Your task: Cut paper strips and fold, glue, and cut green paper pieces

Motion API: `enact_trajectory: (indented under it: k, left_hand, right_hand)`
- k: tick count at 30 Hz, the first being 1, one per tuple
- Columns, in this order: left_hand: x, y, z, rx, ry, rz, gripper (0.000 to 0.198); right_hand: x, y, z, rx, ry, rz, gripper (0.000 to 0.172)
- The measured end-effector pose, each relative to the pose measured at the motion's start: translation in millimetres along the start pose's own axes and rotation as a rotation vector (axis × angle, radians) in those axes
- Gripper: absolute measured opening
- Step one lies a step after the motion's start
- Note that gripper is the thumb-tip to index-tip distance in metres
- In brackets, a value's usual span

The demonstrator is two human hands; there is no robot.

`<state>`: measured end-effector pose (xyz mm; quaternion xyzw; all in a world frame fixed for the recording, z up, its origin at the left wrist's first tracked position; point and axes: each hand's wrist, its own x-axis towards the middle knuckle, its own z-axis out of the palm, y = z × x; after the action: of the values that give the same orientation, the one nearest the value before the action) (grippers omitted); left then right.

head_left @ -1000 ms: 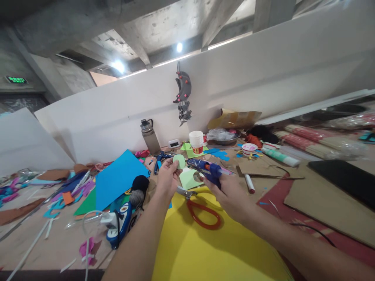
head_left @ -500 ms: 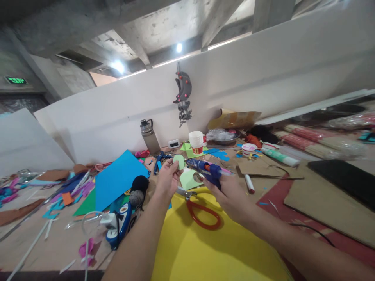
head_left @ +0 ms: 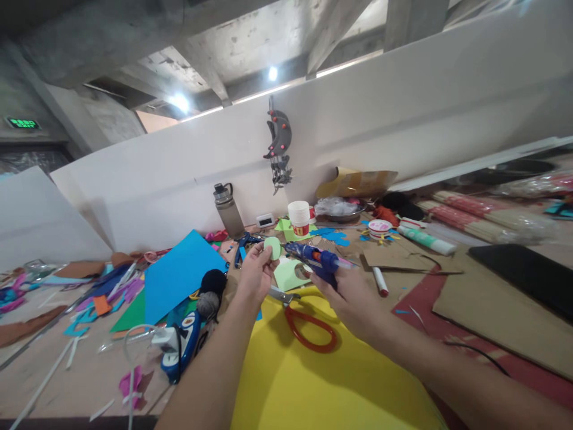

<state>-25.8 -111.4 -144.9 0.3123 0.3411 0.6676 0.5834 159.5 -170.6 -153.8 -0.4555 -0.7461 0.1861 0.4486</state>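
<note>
Between the fingers of my left hand [head_left: 257, 272] is a pale green paper disc [head_left: 273, 248], held upright by its edge. My right hand [head_left: 351, 298] grips a blue hot glue gun [head_left: 320, 260], its nozzle pointing left, close to the disc; whether they touch I cannot tell. Below both hands, orange-handled scissors [head_left: 311, 328] lie on a yellow sheet [head_left: 331, 388]. A light green paper with a round cut-out [head_left: 286, 275] lies behind the scissors, partly hidden by my right hand.
Blue sheet [head_left: 179, 275], dark yarn balls [head_left: 213, 280] and a power strip [head_left: 181, 346] lie left. At the back stand a bottle [head_left: 229, 212] and stacked paper cups [head_left: 298, 216]. Cardboard [head_left: 505, 316] and a white marker [head_left: 380, 280] lie right.
Hardly anything differs. Both hands keep their hold on the disc and the glue gun, while the whole view has shifted very slightly.
</note>
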Motion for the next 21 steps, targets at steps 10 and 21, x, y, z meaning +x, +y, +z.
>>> enact_trajectory:
  k: [10,21]
  left_hand:
    - [-1.8,-0.4,2.8,0.008,-0.002,-0.032,0.026]
    - [-1.5,0.3,2.9,-0.02,0.015,-0.033,0.022]
  right_hand:
    - [3.4,-3.7,-2.8,0.038,0.009,-0.002,0.027]
    - [1.5,-2.7,-0.8,0.009,0.001,0.01,0.028]
